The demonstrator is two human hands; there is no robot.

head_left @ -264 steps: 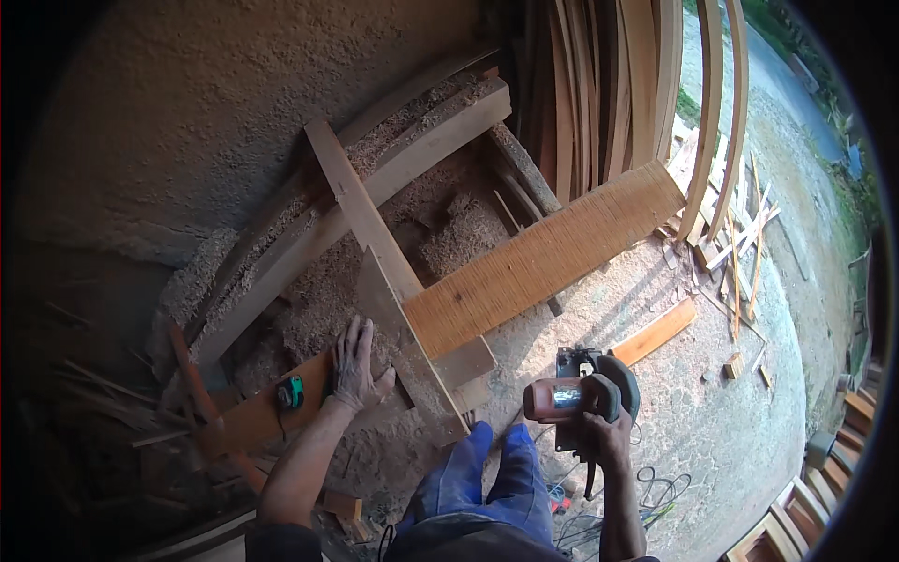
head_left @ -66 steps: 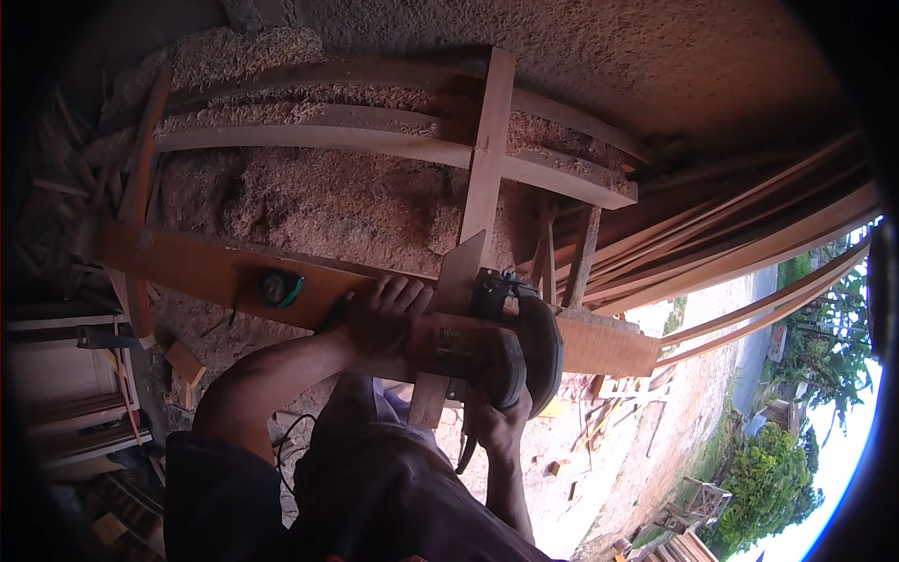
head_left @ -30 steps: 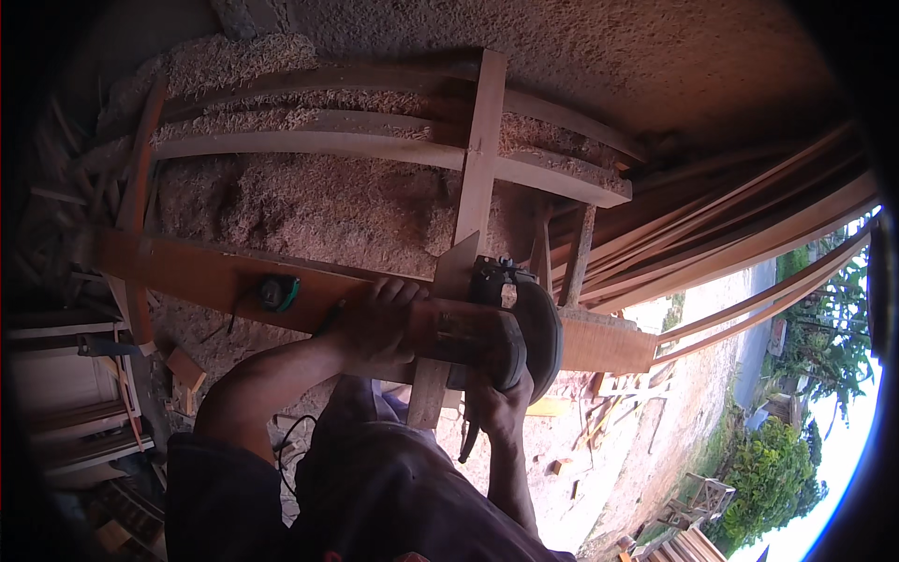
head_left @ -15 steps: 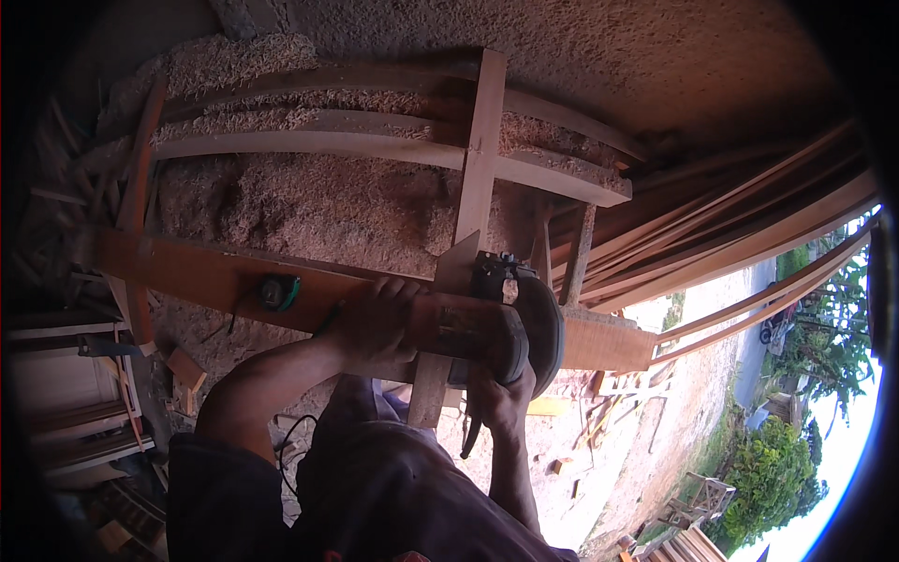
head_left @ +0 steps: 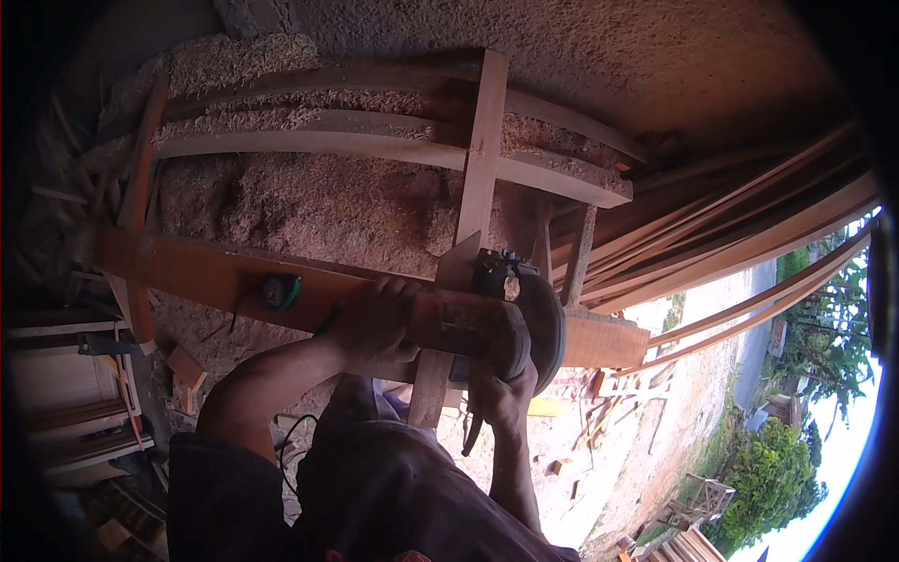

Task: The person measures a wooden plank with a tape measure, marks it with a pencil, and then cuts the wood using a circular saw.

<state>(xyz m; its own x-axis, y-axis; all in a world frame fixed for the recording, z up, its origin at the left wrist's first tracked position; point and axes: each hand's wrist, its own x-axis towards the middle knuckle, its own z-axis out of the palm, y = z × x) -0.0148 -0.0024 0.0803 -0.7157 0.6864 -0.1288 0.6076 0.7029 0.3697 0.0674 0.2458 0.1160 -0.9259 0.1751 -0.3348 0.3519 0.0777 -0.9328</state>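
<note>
A reddish-and-black power saw (head_left: 473,332) sits over a long orange-brown plank (head_left: 201,272) running from the saw's nine o'clock to three; a pointed board (head_left: 456,266) crosses the plank.

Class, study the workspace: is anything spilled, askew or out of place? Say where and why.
Shavings lie spilled over the curved beams, looking untidy. A tape measure sits loose on the board, near the left hand: perhaps an odd spot with the right hand gripping a saw farther along.
</note>
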